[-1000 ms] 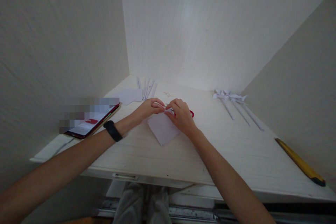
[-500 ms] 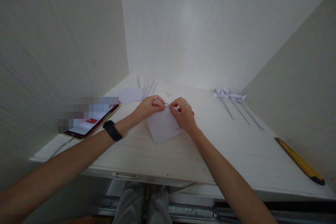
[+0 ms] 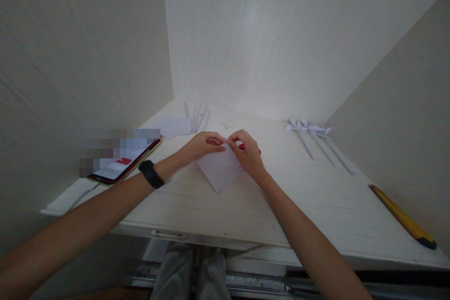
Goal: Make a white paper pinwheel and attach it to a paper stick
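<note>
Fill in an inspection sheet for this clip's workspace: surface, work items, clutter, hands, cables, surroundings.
Surface: white desk, with a drawer handle on its front.
Work items: white paper sheet at the hands; red handle, probably of scissors, mostly hidden by the right hand.
Clutter: loose sheets and paper sticks far left; paper pinwheels far right; smartphone left; yellow tool with a black end right, type unclear.
Hands: left hand and right meet at the sheet's far corner; exact grip too small to tell.
Cables: thin grey cord below the smartphone.
Surroundings: pale panels on three sides.
</note>
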Tool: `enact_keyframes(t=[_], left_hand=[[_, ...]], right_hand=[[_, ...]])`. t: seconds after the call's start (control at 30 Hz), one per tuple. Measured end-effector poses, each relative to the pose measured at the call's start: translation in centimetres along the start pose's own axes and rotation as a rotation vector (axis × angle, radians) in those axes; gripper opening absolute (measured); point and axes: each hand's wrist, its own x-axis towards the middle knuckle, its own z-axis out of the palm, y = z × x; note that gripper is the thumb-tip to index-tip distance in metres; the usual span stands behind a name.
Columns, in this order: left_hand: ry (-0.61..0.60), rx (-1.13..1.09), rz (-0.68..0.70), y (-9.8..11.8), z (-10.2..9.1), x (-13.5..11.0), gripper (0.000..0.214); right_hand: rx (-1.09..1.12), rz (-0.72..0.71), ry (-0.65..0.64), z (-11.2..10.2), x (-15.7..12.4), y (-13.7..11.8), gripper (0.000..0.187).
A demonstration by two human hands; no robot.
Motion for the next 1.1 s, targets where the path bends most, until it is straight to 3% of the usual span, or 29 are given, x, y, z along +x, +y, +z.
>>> enact_keyframes(t=[0.17, 0.4, 0.57, 0.67, 0.87, 1.1], left_hand=[[-0.007, -0.024, -0.022, -0.3, 0.0, 0.1, 0.021], [0.224, -0.022, -0.012, 0.3, -0.6, -0.2, 0.025], [0.307, -0.034, 0.029, 1.1, -0.5, -0.6, 0.025], [0.265, -0.058, 0.020, 1.4, -0.6, -0.7, 0.027], [0.054, 0.070, -0.088, 1.0, -1.1, -0.7, 0.036], [0.146, 0.119, -0.047, -1.3, -1.6, 0.3, 0.038]], right_hand=[[-0.010, 0.025, -0.017, 0.2, -0.2, 0.0, 0.006], [-0.028, 0.137, 0.010, 0.5, -0.5, 0.7, 0.015], [-0.099, 0.168, 0.009, 0.7, -0.6, 1.2, 0.012], [-0.111, 0.165, 0.021, 0.8, -0.7, 1.2, 0.010], [-0.002, 0.241, 0.094, 0.9, -0.6, 0.5, 0.012], [0.061, 0.277, 0.213, 1.3, -0.7, 0.2, 0.013]])
